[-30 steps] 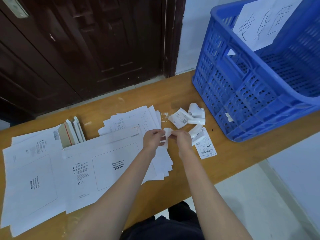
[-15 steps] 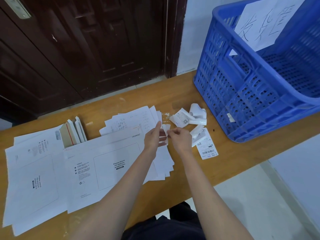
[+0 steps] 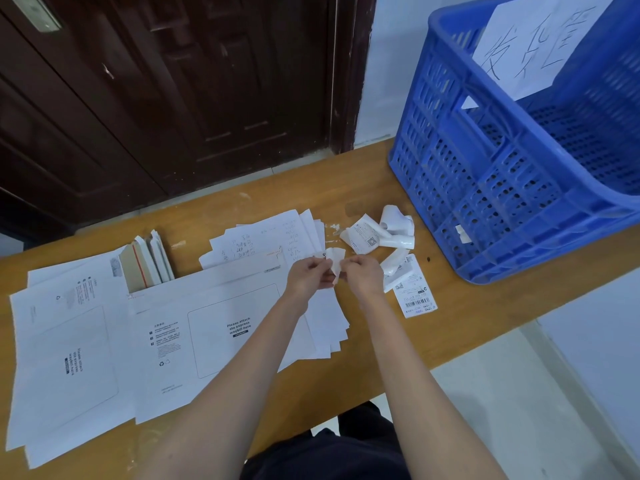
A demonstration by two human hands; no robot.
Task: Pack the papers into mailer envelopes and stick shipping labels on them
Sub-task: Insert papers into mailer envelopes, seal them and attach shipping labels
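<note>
At the middle of the frame, the fingertips of the left hand (image 3: 310, 276) and the right hand (image 3: 363, 276) pinch a small curled shipping label (image 3: 335, 259) between them, just above the fanned papers (image 3: 277, 237). A white mailer envelope (image 3: 214, 327) lies under the forearms, with another envelope (image 3: 65, 358) at lower left. Right of the hands sit loose curled labels (image 3: 381, 233) and a flat barcode label (image 3: 415, 292) on the wooden table (image 3: 485, 306). A blue crate (image 3: 502, 185) fills the upper right.
</note>
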